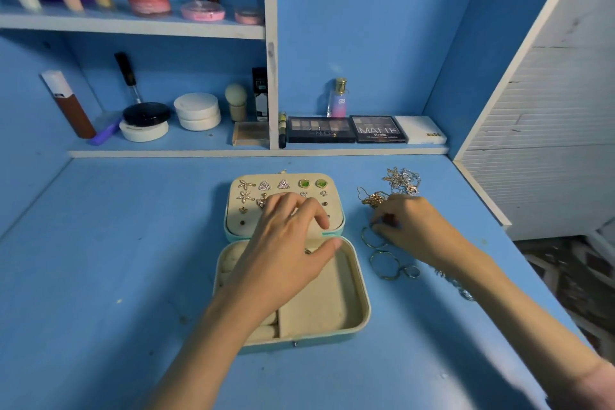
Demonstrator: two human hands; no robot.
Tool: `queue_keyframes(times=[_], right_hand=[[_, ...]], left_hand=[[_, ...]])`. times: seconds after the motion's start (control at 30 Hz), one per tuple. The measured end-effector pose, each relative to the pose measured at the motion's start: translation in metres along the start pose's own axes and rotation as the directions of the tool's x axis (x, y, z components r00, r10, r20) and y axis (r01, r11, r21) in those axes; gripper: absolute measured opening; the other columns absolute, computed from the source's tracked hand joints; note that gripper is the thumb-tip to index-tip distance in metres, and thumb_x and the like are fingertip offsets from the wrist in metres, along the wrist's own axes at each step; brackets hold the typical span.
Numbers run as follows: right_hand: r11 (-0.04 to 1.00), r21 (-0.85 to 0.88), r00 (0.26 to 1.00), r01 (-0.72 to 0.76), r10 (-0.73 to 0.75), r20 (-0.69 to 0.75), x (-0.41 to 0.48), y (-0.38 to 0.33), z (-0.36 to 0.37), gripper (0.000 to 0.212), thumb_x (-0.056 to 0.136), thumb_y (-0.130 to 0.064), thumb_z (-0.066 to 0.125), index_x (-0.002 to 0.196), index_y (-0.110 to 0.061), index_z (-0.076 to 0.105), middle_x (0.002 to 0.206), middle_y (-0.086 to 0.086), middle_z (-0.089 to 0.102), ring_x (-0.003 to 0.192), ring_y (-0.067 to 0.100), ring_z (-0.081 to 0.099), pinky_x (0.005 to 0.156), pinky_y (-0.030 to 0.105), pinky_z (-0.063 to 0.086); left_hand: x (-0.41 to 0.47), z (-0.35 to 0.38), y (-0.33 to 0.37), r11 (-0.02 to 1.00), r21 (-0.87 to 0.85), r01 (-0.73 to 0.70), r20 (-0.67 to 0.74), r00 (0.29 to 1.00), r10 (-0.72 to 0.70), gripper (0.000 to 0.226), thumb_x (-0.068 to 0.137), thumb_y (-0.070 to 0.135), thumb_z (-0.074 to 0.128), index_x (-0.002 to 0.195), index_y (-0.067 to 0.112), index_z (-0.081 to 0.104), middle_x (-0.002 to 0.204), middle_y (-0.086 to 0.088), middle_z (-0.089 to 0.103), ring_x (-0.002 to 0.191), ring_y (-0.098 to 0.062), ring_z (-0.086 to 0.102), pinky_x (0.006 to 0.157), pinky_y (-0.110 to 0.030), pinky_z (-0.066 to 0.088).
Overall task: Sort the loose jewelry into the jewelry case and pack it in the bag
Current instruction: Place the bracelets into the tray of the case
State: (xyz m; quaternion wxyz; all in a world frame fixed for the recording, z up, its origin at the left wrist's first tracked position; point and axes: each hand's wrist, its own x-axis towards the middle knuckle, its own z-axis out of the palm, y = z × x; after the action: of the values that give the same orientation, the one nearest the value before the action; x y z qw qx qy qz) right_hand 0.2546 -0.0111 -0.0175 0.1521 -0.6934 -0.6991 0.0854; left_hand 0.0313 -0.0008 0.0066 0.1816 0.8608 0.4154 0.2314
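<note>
Left hand (289,243) spread over jewelry case (365,296); right hand (411,226) at mid-right rings (387,276) (grip unclear): light, slippery, pinch the band

Blurred right fingertips (379,227) (hold unclear)

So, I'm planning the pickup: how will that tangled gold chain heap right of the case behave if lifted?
The gold chain heap looks like fine loose links, so probably floppy and light, draping when lifted. It lies bunched beside the silver chains, so it may snag them.
</note>
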Motion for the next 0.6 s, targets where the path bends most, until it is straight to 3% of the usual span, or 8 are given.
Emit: queue_keyframes(times=[0.07,0.2,0.33,0.43,0.6], right_hand=[[1.0,-0.012,1.0,-0.003,0.003,-0.014,-0.001,-0.001,0.005,0.005,0.086,-0.013,0.061,0.087,-0.011,0.065,0.088,-0.001,0.054,0.084,0.023,0.054,0.075,0.04,0.048],[0.998,-0.053,0.999,0.015,-0.017,-0.045,-0.003,0.003,0.015,0.007,0.094,-0.014,0.048,0.092,-0.009,0.053,0.093,0.004,0.053,0.09,0.025,0.049,0.073,0.043,0.046],[0.955,0.292,0.958,-0.053,0.131,-0.255,-0.009,-0.002,0.017,0.01,0.095,-0.008,0.046,0.087,-0.013,0.044,0.073,0.001,0.053,0.064,0.017,0.046,0.062,0.031,0.037],[0.867,0.497,0.893,-0.033,0.249,-0.375,-0.014,-0.01,0.021,0.008,0.095,-0.006,0.049,0.087,-0.009,0.049,0.067,-0.003,0.053,0.057,0.009,0.045,0.055,0.017,0.035],[0.844,0.535,0.789,0.042,0.3,-0.536,-0.018,-0.016,0.027,0.009,0.09,-0.002,0.056,0.084,-0.009,0.055,0.066,-0.012,0.055,0.058,0.0,0.05,0.055,0.008,0.035]], left_hand=[[0.005,0.003,0.001,0.999,-0.048,-0.013,-0.026,1.0,0.012,0.017,0.088,0.038,0.06,0.091,0.031,0.044,0.104,0.015,0.044,0.113,-0.003,0.029,0.084,-0.006,0.017],[0.016,0.012,0.012,0.996,-0.047,-0.08,-0.035,0.996,0.078,0.01,0.091,0.029,0.06,0.097,0.024,0.055,0.101,0.009,0.053,0.104,-0.011,0.039,0.088,-0.018,0.027],[0.027,0.028,0.024,0.991,-0.028,-0.128,0.044,0.991,0.129,0.018,0.096,0.024,0.053,0.11,0.018,0.063,0.107,0.004,0.06,0.109,-0.013,0.042,0.093,-0.023,0.032],[0.034,0.045,0.031,0.977,0.106,-0.186,0.151,0.974,0.169,0.025,0.099,0.024,0.049,0.117,0.015,0.063,0.115,-0.001,0.061,0.115,-0.019,0.043,0.095,-0.026,0.032],[0.038,0.058,0.041,0.901,0.364,-0.236,0.232,0.96,0.158,0.021,0.097,0.023,0.048,0.112,0.015,0.06,0.115,-0.005,0.058,0.116,-0.025,0.04,0.093,-0.037,0.028]])
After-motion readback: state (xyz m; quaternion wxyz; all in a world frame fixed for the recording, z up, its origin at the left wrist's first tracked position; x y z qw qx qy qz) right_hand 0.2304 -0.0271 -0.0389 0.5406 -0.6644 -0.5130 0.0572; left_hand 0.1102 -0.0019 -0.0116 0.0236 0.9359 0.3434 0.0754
